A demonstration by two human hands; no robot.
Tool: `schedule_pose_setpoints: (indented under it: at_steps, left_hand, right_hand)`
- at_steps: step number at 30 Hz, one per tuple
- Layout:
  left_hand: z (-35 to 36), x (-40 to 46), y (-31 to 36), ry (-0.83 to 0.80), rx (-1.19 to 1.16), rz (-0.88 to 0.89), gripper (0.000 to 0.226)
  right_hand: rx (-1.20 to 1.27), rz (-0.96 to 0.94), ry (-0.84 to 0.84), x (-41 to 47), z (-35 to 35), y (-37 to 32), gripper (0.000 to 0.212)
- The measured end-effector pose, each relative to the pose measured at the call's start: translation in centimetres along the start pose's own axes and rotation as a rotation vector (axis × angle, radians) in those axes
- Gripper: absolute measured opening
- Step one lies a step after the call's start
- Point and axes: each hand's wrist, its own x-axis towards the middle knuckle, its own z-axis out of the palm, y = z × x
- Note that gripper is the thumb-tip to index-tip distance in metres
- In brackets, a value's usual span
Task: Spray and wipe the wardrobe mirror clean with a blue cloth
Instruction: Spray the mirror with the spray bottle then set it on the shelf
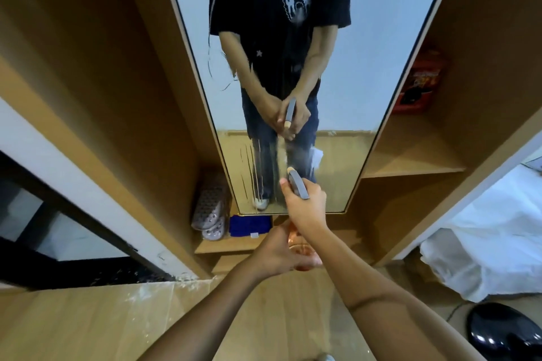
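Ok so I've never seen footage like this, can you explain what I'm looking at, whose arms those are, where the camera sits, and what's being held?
This is one picture from a wide-angle camera worn on a person's head, looking forward and down, so the two arms reaching in are that person's own. No machine is involved. Ahead stands a tall wardrobe mirror, which reflects the person. The right hand has its grip on the trigger head of a spray bottle aimed at the glass, and the left hand grips the bottle's clear body below. Wet streaks run down the lower mirror. On the wardrobe's bottom shelf lie a folded blue cloth and, to its left, a pair of slippers. A red box sits on a shelf to the right.
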Motion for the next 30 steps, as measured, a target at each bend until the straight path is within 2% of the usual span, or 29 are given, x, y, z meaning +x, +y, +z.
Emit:
schedule_pose_setpoints:
  at_steps: [5,10,19,26,30]
  left_hand:
    - [-1.6,-0.4,-1.4,0.014,0.018,0.008,0.061]
    - [-3.3,-0.8,-2.8,0.026,-0.001,0.005,0.072]
    - [-5.6,-1.7,-4.9,-0.005,-0.062,0.001,0.067]
    - [-6.8,-2.3,-6.7,0.045,-0.056,-0.031,0.067]
    - [-7.7,-2.3,-7.6,0.038,-0.062,-0.012,0.067]
  right_hand:
    - [0.004,-0.009,-0.063,-0.1,1.9,-0.3,0.021]
    - [0.011,-0.036,-0.127,-0.3,3.8,-0.9,0.017]
    - [-0.037,-0.004,-0.068,-0.8,7.3,-1.0,0.019]
    - [-0.026,-0.052,-0.151,-1.2,9.6,-0.8,0.021]
    - [-0.002,-0.081,-0.112,-1.5,10.6,-0.9,0.022]
